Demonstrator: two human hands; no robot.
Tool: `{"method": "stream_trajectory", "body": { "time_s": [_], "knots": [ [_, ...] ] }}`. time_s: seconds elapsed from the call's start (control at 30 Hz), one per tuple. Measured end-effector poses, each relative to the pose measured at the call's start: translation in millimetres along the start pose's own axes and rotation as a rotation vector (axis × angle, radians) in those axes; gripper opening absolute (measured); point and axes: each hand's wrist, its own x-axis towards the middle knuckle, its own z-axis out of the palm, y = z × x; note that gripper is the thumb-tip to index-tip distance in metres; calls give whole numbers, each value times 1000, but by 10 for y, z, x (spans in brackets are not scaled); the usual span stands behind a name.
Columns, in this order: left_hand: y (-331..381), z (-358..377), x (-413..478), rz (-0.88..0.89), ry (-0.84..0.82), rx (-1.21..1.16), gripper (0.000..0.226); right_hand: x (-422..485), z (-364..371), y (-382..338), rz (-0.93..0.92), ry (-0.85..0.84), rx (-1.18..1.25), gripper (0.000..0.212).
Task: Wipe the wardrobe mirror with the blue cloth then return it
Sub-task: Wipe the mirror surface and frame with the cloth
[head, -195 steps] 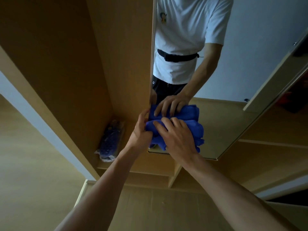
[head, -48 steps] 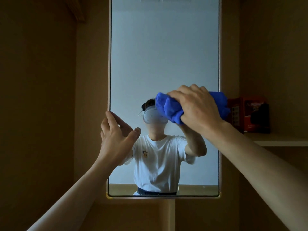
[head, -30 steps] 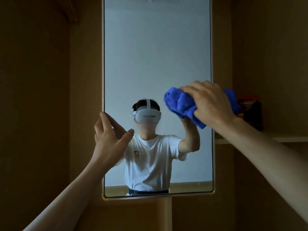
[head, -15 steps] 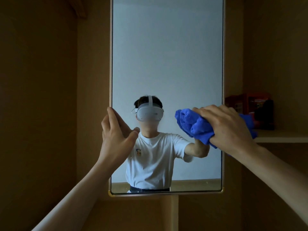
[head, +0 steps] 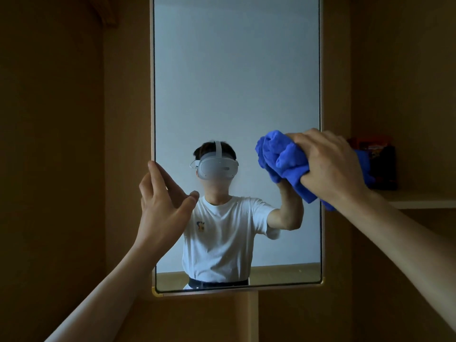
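Right hand (head: 330, 166) has the blue cloth (head: 283, 159) bunched in a tight grip, pressed on the mirror (head: 234, 82) by its right edge, about mid-height. Left hand (head: 162, 203) is loose with straight fingers, holding nothing, fingertips at the mirror's left edge. Looks mid-wipe to me. Can't tell how much glass is done, and the cloth isn't returned yet. Count: two hands, one cloth, one mirror, one reddish pack (head: 377, 154) on the shelf (head: 419, 201).
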Motion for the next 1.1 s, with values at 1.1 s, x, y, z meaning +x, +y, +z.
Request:
{"method": "stream_trajectory", "body": {
  "time_s": [1.1],
  "knots": [
    [16, -236, 181, 14, -12, -50, 87, 277, 89, -244, 476, 158, -44, 27]
  ]
}}
